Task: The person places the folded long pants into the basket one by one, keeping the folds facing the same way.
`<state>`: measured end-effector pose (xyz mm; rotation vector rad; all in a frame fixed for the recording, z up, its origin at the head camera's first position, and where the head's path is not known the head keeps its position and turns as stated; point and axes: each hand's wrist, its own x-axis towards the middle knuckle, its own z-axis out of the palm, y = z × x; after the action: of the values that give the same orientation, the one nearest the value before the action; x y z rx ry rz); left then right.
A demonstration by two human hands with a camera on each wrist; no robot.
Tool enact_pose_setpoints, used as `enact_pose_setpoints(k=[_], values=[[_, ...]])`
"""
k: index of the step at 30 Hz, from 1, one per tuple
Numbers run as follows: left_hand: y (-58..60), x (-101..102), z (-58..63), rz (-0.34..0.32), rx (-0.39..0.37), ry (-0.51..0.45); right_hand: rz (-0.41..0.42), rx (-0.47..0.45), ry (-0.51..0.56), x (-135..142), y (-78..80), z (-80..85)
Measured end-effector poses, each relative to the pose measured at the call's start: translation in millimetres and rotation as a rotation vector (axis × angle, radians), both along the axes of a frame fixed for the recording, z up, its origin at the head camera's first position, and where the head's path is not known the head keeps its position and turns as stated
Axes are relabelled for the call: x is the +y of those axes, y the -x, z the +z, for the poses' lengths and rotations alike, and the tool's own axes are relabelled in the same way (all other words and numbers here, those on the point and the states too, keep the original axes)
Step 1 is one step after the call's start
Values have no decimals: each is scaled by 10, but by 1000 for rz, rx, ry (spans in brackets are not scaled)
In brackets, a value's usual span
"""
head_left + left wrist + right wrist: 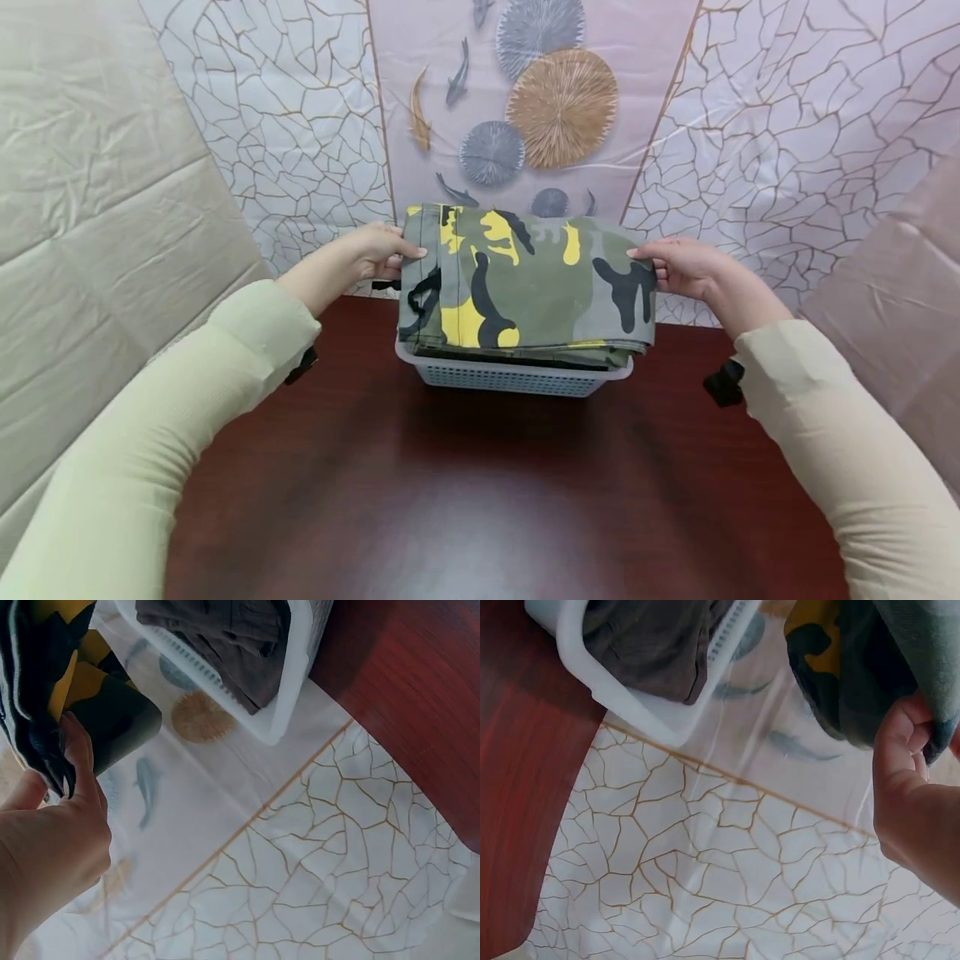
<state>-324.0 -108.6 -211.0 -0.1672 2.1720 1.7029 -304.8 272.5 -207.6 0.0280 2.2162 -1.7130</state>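
A folded camouflage garment (543,287) in green, grey, black and yellow is held up by both hands, overlapping the basket in the head view. My left hand (375,252) pinches its left end between thumb and fingers, near a stitched band and a black cord. On the opposite end, my right hand (690,265) grips the edge with the thumb on top. Behind and below hangs the pale plastic basket (510,379), its walls full of small holes. Dark brown folded cloth (225,637) lies in the basket, hidden from the head view by the garment.
The basket stands on a dark red-brown table (480,500), near its far edge. Beyond it hangs a patterned cloth backdrop (300,100) with fish and gold crack lines. Beige cloth walls (97,167) close off both sides.
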Motion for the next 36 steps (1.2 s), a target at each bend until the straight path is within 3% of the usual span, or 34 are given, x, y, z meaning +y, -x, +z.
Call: enact_pose_setpoints(k=[4,11,16,17,20,23,26,30,33,36], values=[[127,-6,-85,15,54,-13,-23,37,-26,-36,114,-48],[257,3,-424,20,100,-82,-79,78,-79,-105,269,-300],[532,72,-749,36,129,-56,-178,101,-73,-118,385,-615],[638,61,-862,31,138,-55,-202,102,-72,-128,410,-681],[793,88,-1054,29,111,-19,-269,112,-102,-166,472,-849],[789,155,-1116,48,91,49,-297,117,-171,-187,519,-953],[604,230,-1009,59,73,69,-307,124,-232,-191,546,-1002],[527,240,-1012,59,69,90,-299,137,-247,-194,574,-1058],[568,230,-1089,58,58,126,-295,154,-261,-207,577,-1121],[690,229,-1225,62,46,188,-297,151,-285,-236,591,-1197]])
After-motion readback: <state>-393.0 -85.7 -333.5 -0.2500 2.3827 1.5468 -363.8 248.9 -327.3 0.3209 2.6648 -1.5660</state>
